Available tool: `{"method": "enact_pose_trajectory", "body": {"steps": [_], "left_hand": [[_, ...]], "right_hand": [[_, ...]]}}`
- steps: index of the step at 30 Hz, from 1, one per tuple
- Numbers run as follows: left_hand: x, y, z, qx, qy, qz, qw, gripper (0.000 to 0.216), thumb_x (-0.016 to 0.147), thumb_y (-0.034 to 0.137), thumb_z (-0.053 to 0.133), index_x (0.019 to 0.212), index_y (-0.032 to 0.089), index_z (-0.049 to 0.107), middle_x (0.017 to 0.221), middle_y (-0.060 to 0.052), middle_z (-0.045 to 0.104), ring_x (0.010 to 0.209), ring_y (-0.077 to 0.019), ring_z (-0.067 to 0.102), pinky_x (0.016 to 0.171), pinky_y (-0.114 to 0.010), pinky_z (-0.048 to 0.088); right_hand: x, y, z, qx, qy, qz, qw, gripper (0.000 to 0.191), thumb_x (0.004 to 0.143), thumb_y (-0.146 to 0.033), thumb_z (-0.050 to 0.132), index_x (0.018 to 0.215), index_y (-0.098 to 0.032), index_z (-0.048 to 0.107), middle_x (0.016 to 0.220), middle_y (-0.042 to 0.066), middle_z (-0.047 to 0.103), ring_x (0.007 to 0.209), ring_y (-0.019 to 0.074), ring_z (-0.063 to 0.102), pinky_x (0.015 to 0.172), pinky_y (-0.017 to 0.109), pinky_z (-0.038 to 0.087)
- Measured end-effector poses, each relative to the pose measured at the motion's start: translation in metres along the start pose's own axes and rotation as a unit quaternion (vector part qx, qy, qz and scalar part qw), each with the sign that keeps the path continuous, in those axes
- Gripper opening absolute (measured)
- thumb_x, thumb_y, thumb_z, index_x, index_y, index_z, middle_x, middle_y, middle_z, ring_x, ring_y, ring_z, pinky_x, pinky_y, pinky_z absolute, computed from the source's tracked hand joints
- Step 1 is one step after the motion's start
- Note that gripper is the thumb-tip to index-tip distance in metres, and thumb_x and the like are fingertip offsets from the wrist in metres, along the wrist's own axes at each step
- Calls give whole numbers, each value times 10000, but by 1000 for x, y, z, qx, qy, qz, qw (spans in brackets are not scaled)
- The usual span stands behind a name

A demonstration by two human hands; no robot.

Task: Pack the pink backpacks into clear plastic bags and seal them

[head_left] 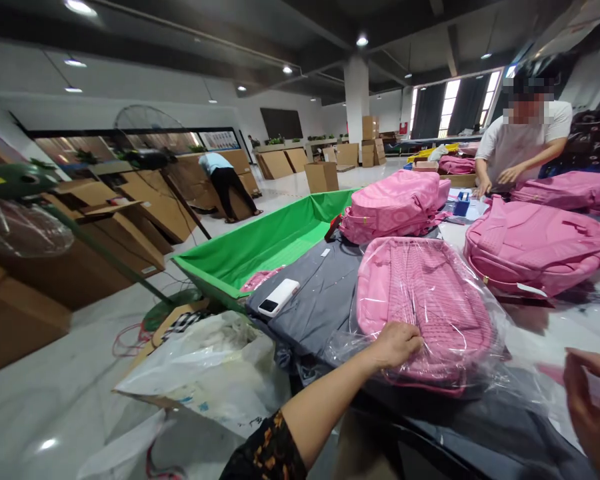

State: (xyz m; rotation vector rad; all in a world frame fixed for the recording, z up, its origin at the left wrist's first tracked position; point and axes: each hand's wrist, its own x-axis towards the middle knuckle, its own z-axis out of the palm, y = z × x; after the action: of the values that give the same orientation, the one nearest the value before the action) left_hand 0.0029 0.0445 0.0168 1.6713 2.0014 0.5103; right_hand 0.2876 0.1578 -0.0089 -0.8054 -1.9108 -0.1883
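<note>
Both hands work a pink backpack [423,310] in a clear plastic bag [485,360] at the table's near edge: left hand [395,345] flat on it, right hand [593,407] apart, fingers loosely curled, empty. Slick film could slide or tear under pressure, nudging the white phone [279,297] on grey cloth [315,300] beyond.

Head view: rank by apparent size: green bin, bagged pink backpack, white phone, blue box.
1. green bin
2. bagged pink backpack under the left hand; it sits nearer the camera, so the gap to the bin is unsure
3. white phone
4. blue box, farthest away
</note>
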Motion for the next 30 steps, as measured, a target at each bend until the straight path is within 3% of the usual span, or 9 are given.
{"method": "enact_pose_trajectory", "body": {"steps": [3, 5, 7, 9, 11, 14, 20, 25, 30], "left_hand": [[-2, 0, -1, 7, -5, 4, 1000, 238, 968, 210, 530, 810, 167, 702, 859, -24, 717, 827, -178, 610, 737, -256, 403], [-3, 1, -2, 12, -7, 4, 1000, 238, 971, 206, 530, 814, 163, 704, 868, -26, 720, 822, -177, 609, 727, -259, 398], [-4, 1, -2, 13, -6, 6, 1000, 246, 978, 216, 527, 816, 169, 706, 871, -19, 719, 826, -175, 610, 731, -257, 399], [-4, 1, -2, 12, -5, 8, 1000, 245, 979, 223, 530, 817, 177, 707, 868, -9, 717, 841, -172, 614, 741, -249, 403], [-3, 1, -3, 11, -6, 8, 1000, 234, 971, 211, 535, 816, 180, 707, 860, -3, 713, 843, -170, 614, 743, -244, 405], [-3, 1, -2, 16, -3, 7, 1000, 226, 961, 204, 529, 826, 180, 708, 870, -3, 711, 830, -171, 611, 746, -242, 411], [-7, 2, -1, 32, -4, 16, 999, 251, 990, 223, 501, 846, 175, 701, 905, -16, 714, 854, -177, 617, 772, -240, 416], [-3, 3, -2, 38, -17, 17, 999, 245, 1002, 240, 511, 860, 171, 699, 923, -22, 717, 872, -182, 619, 771, -248, 413], [0, 5, -6, 39, -24, 20, 999, 238, 978, 230, 535, 814, 177, 699, 849, -10, 710, 816, -176, 616, 706, -243, 408]], "right_hand": [[-10, -54, 11, 73, -76, -266, 958, 545, 1005, -200, 523, 1540, -234, 427, 1332, 101, 644, 1243, 264, 594, 1141, 420, 400], [-20, -74, 32, 48, -122, -324, 937, 582, 1042, -275, 480, 1584, -116, 338, 1482, 165, 527, 1399, 302, 458, 1238, 448, 235], [-27, -74, 50, 18, -131, -307, 943, 583, 1061, -350, 444, 1587, -122, 338, 1555, 178, 437, 1439, 325, 404, 1236, 473, 218], [-25, -61, 56, 40, -156, -280, 946, 558, 1073, -423, 406, 1588, -216, 351, 1542, 123, 471, 1377, 304, 491, 1158, 461, 360], [-12, -46, 48, 85, -173, -194, 962, 508, 1085, -449, 365, 1569, -294, 375, 1435, 51, 594, 1228, 256, 622, 990, 400, 505], [14, -39, 28, 113, -99, -63, 987, 392, 1086, -404, 399, 1434, -283, 534, 1250, 32, 703, 1079, 243, 687, 883, 371, 525], [6, -64, 45, 36, -101, -210, 972, 397, 1092, -433, 417, 1266, -127, 602, 1141, 105, 730, 1018, 261, 686, 909, 419, 452], [-5, -50, 68, 35, -166, -192, 967, 519, 1080, -604, 326, 1215, -206, 631, 1112, 41, 748, 984, 246, 702, 912, 453, 416], [15, -44, 49, 96, -184, -192, 959, 625, 1006, -733, 400, 1327, -228, 580, 1193, 58, 725, 1035, 245, 685, 901, 422, 461]]}}
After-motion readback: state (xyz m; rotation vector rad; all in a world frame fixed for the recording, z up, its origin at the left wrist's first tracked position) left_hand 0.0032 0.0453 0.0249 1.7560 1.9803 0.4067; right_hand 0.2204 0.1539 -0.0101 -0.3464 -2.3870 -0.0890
